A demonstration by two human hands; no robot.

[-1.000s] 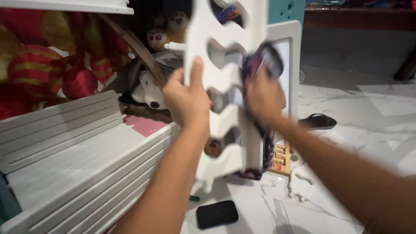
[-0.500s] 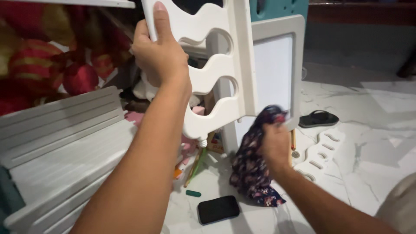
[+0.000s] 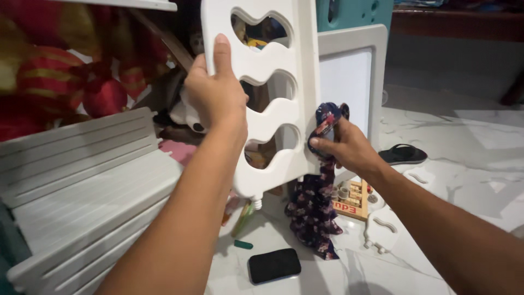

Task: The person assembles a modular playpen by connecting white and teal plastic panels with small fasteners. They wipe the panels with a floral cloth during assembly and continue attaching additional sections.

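Holding the white plastic panel (image 3: 262, 109) upright off the floor, the left hand (image 3: 215, 95) has its fingers wrapped round the panel's left edge, thumb pointing straight up along the face. That grip is closed on one side rail only, beside the wavy cut-outs, so everything right of it hangs out unsupported. The right hand (image 3: 344, 147) is bunched tight on a dark floral cloth (image 3: 314, 207), pressing it to the panel's right edge at the level of the lowest cut-out, with the rest of the cloth trailing down below the fist.

Risks, as I judge them: a push from the cloth side could twist the panel about the left-hand hold, since nothing braces its far edge. If it pivots or slips, the pegs at its bottom come down toward the things directly beneath: a black rectangular eraser (image 3: 274, 265), a small green piece (image 3: 243, 244), and a wooden block toy (image 3: 352, 199) under the right wrist. The hanging cloth tail could catch on those pegs or drag across the toy. Behind the right hand stands a white framed board (image 3: 349, 87), close enough to be knocked if the panel swings that way. Another loose white panel (image 3: 385, 224) lies on the marble floor (image 3: 464, 136) below the right forearm.
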